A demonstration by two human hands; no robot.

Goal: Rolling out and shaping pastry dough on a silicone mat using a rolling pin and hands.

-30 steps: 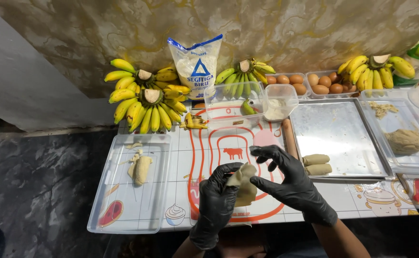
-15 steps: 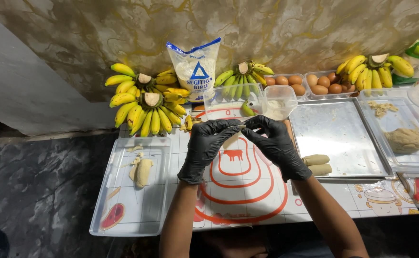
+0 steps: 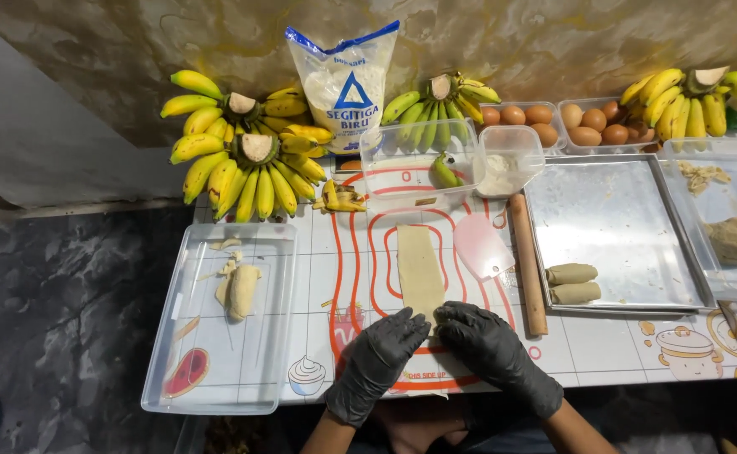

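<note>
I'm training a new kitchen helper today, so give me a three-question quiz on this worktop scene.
1. True or false: both gloved hands, left hand and right hand, press the near end of the dough strip.
2. How many wrapped rolls lie on the metal tray?
3. What lies between the dough strip and the tray: A) rolling pin B) knife C) spoon?

Key: 1 true; 2 two; 3 A.

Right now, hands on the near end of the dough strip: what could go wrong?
1. The dough strip is thin and long; with the left hand and right hand pressing only its near end, it may stretch or tear.
2. The scraper lies close beside the strip and could snag it.
3. The rolling pin sits loose by the tray; an elbow might roll it.
</note>
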